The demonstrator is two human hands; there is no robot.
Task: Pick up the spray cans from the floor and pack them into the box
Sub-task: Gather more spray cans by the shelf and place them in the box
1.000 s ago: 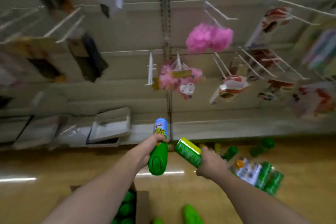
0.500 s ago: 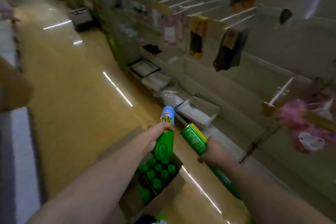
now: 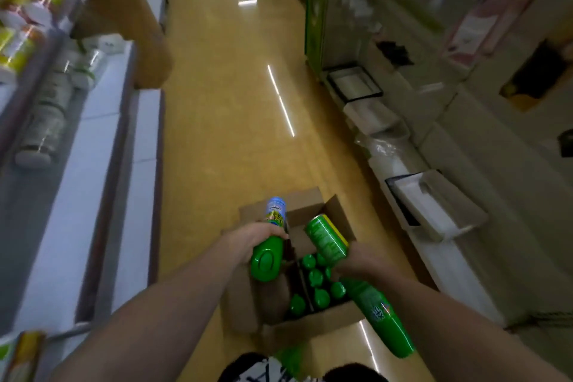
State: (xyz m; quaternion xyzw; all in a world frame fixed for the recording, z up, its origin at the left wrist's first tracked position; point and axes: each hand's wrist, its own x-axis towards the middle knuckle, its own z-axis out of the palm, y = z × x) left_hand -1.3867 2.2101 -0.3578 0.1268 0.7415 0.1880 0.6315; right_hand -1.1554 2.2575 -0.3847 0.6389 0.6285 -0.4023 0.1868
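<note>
cans [image 3: 269,242] base-away, caps toward person

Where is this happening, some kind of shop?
Most likely a shop aisle. Stocked shelves run down the left, display racks with hanging goods down the right, and a shiny floor lies between them. An open box of green cans sits on it.
</note>
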